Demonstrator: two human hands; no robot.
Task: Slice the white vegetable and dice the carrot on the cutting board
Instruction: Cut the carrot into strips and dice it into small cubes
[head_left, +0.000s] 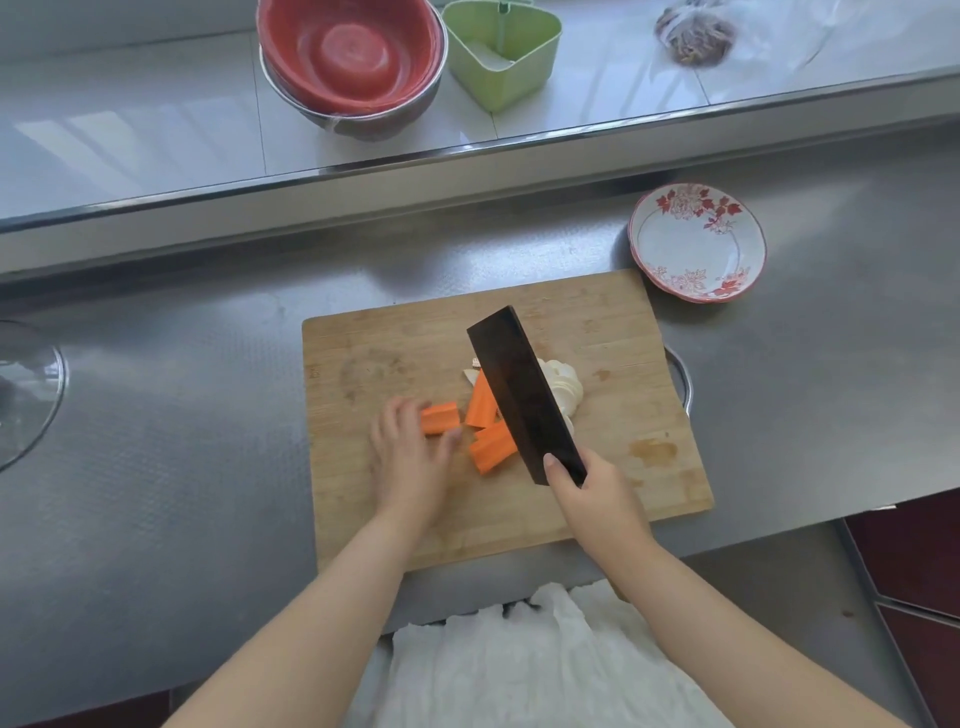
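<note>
Left of the board, a glass lid (23, 387) lies partly in view on the steel counter (182, 415).

Our left hand (410, 457) rests on the cutting board (623, 467), fingers curled round one carrot piece (440, 418), pinning it between fingertips and thumb. Just right of it lie two more carrot lengths (485, 421), loose and touching each other. We count three carrot pieces in all.

Next comes the cleaver (524, 395), one dark blade tilted, its edge down beside the loose carrot. Our right hand (587, 499) grips its handle, forefinger laid along the blade's flat.

Behind the blade sits the white vegetable (563, 382), already in a fanned stack of thin slices; we cannot count them, as the blade hides some. A small trimmed end (470, 375) lies at the blade's far side.

Step, as we judge it: slicing done, carrot cut into lengths, dicing not yet begun. Next move likely calls for setting the held piece steady and keeping fingertips tucked clear of the edge.

Farther right, one flowered plate (696, 241). On the ledge behind: one red bowl (350, 52) nested in a steel one, one green container (501, 52), one bag (693, 31).
</note>
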